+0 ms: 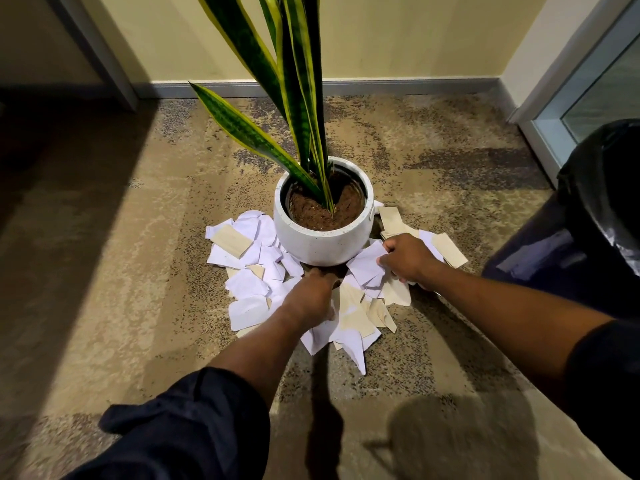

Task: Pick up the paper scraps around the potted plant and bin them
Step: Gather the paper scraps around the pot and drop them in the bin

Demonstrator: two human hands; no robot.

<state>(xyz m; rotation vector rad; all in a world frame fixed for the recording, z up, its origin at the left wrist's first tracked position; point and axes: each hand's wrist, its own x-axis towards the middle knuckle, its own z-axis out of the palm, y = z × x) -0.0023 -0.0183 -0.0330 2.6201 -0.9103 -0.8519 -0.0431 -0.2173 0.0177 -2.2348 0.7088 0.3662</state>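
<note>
Here, white pot [323, 244] stands on carpet [138, 271], well apart from skirting [415, 85] behind it. Open carpet left of pot and in front. Black-lined bin [588, 237] near, right of pot. Paper scraps [249, 258] lie flat in arc round pot's left, front and right, pointing every way, no 1 long axis. Right hand [408, 259] grips white scraps front-right of pot. Left hand [311, 299] rests on scraps in front of pot; fingers hidden, cannot tell grip.

Underfoot, a mottled beige-and-grey patterned carpet [104, 254] runs right to the back, where a long grey skirting board [415, 85] meets a pale yellow painted wall [398, 36]. Over on the left there's a slanted grey upright post [100, 53], with a broad dark shadow [69, 188] lying across the floor below it. Far right, a white-framed glass door [554, 81], its pane dim and greenish.
</note>
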